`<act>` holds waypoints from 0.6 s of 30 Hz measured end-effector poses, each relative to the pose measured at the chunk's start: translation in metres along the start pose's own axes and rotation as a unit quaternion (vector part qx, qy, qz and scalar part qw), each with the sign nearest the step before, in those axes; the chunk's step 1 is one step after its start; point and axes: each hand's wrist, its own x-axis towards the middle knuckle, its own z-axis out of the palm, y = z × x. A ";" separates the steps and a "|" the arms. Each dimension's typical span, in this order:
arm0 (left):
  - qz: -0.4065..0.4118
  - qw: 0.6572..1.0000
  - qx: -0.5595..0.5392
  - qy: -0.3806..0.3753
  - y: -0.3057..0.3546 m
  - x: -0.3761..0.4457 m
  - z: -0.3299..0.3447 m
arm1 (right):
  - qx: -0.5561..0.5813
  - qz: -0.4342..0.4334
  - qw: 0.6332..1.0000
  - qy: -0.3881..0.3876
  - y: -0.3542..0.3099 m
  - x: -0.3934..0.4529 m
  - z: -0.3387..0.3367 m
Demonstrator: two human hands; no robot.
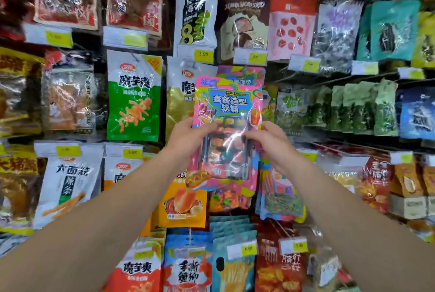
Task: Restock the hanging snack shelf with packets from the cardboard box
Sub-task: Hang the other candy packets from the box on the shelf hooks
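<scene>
Green-white packet (134, 96) hanging left, yellow price tag (203, 54) above. Left hand (188, 137) and right hand (270, 142) grip pink candy packet (227, 113) by its sides, fingers curled round edges, held before matching pink packet (242, 75) on hook. Green pouches (353, 108) right. Edges blurred; hook itself hidden.
</scene>
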 end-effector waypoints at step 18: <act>0.070 0.989 0.099 0.090 -0.002 0.085 0.050 | -0.112 -0.215 0.970 0.033 -0.085 0.126 -0.044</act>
